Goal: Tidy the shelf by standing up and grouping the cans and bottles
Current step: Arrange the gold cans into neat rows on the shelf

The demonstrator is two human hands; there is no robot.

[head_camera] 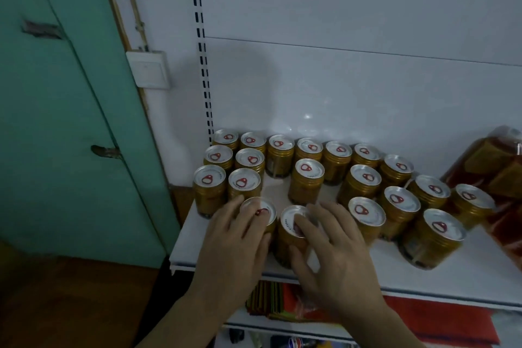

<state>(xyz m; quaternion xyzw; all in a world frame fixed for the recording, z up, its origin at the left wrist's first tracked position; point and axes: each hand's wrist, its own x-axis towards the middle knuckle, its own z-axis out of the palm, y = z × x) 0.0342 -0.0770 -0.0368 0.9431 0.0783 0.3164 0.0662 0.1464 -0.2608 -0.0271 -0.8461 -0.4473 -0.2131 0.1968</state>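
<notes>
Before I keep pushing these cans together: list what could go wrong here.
1. The two cans under the left hand and right hand stand near the shelf front edge; a slip could drop them.
2. Pushing them back may knock the tightly packed cans behind.

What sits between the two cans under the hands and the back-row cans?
In the head view, mostly bare shelf, with one lone can standing in that gap.

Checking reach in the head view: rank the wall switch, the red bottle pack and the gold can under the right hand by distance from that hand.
1. Gold can, under the right hand.
2. Red bottle pack, far right.
3. White wall switch, upper left.
</notes>
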